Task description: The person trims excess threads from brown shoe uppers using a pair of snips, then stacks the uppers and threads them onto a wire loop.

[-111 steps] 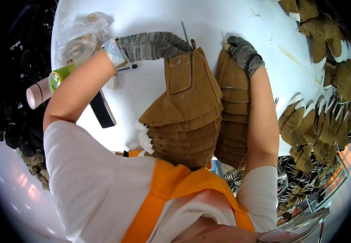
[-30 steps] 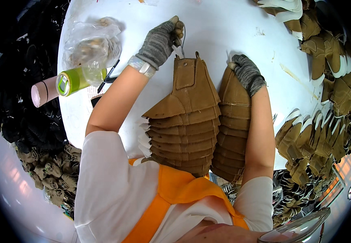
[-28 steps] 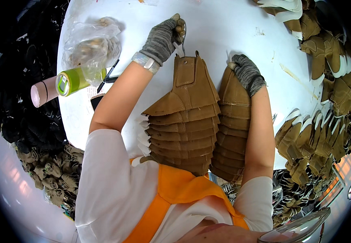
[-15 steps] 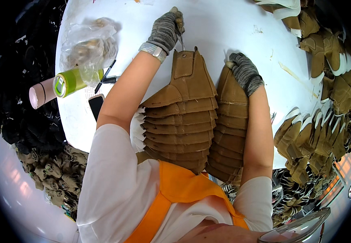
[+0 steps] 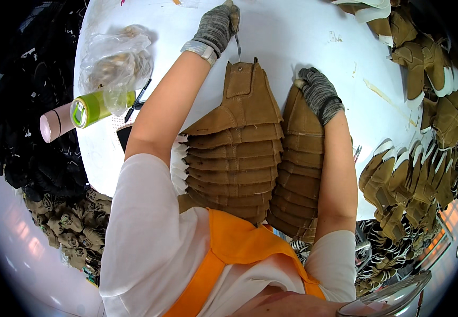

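Observation:
A fanned stack of brown shoe uppers (image 5: pixel 250 113) lies in front of me, with ragged white lining along its left side. Beyond its far end is my left hand (image 5: pixel 216 26) in a grey knit glove, fingers closed on a thin dark strip (image 5: pixel 238 46) that runs toward the top upper. Whether the strip is joined to it I cannot tell. A second, narrower stack of brown uppers (image 5: pixel 300 150) lies beside the first on the right. My right hand (image 5: pixel 319 96), also gloved, is closed at the far tip of that stack's top upper.
On the white table (image 5: pixel 366 47) at left are a clear plastic bag (image 5: pixel 115 63), a green bottle (image 5: pixel 94 108), a pink bottle (image 5: pixel 55 124), a pen (image 5: pixel 136 100) and a partly covered phone (image 5: pixel 123 134). More brown uppers (image 5: pixel 398 174) crowd the right edge. Black pieces (image 5: pixel 33 105) are heaped at left.
My left hand has moved a little farther away from me with the strip. The top upper of the left stack has shifted slightly the same way. My right hand has barely moved.

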{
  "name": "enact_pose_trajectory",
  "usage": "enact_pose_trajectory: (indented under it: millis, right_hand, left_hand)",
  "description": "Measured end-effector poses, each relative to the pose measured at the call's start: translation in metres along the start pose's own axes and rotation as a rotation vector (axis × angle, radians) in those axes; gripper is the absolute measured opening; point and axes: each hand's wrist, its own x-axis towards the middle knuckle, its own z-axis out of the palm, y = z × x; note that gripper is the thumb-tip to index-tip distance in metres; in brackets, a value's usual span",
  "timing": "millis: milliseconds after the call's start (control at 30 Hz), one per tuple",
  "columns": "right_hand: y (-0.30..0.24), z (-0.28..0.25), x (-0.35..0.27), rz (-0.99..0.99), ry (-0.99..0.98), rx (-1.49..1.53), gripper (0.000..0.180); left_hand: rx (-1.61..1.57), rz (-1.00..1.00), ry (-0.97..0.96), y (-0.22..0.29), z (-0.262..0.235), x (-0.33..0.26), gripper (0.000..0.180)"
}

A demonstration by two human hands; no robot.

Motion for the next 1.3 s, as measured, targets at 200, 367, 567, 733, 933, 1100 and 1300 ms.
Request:
enact_pose_trajectory:
  millis: [200, 367, 567, 733, 933, 1100, 1300]
  right_hand:
    - [-0.004, -0.002, -0.001, 0.027, -0.027, 0.010, 0.030]
    - [-0.007, -0.005, -0.004, 0.047, -0.036, -0.006, 0.030]
    - [-0.006, -0.004, -0.007, 0.010, -0.008, -0.007, 0.029]
    - [-0.003, -0.002, -0.006, -0.004, 0.004, -0.018, 0.028]
    - [0.002, 0.000, -0.003, -0.032, 0.031, 0.012, 0.026]
    - [-0.002, -0.004, -0.004, -0.004, -0.005, 0.029, 0.025]
    - [0.004, 0.002, -0.001, -0.034, -0.016, -0.004, 0.024]
  left_hand:
    - [0.389, -0.096, -0.002, 0.011, 0.022, -0.058, 0.037]
    - [1.209, -0.007, -0.173, 0.035, 0.014, -0.125, 0.048]
    - [1.444, -0.165, -0.204, 0.033, 0.022, -0.132, 0.047]
    - [1.092, -0.164, -0.140, 0.016, 0.018, -0.101, 0.035]
    - [0.889, -0.207, 0.010, 0.003, 0.025, -0.092, 0.039]
    - [0.990, 0.052, -0.026, 0.019, 0.035, -0.098, 0.038]
    - [1.154, 0.011, -0.318, 0.027, 0.032, -0.122, 0.040]
